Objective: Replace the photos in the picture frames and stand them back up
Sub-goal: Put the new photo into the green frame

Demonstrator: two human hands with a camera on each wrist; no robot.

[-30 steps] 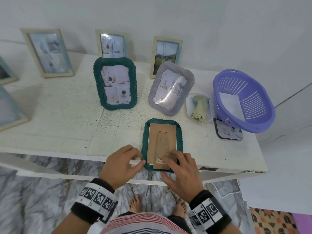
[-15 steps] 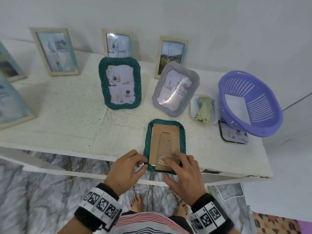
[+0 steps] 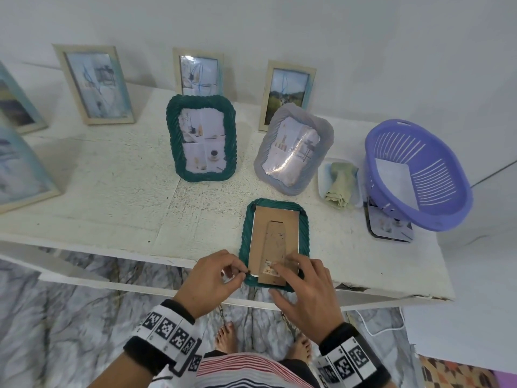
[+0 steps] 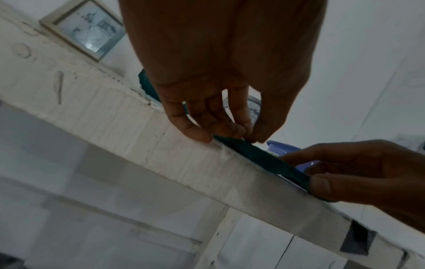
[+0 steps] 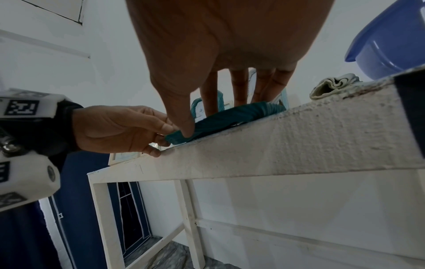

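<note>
A green rope-edged picture frame (image 3: 244, 242) (image 4: 260, 156) (image 5: 230, 116) lies face down at the table's front edge, with its brown cardboard back (image 3: 275, 236) and folded stand facing up. My left hand (image 3: 241, 271) (image 4: 230, 134) (image 5: 165, 134) pinches a small dark tab at the frame's near left corner between thumb and forefinger. My right hand (image 3: 279, 278) (image 4: 310, 171) (image 5: 202, 118) lays straight fingers on the lower part of the cardboard. Its thumb touches the frame's near edge.
Behind stand a green frame (image 3: 172, 141) and a grey frame (image 3: 265, 152) with photos. Pale wooden frames (image 3: 95, 85) lean on the wall. At the right are a folded cloth (image 3: 340, 186) and a purple basket (image 3: 447, 214) holding paper, with a photo panel (image 3: 389, 228) beneath it.
My left thumb and forefinger have closed into a pinch at the frame's near left corner. The right hand stays on the cardboard, and the frame has not moved.
</note>
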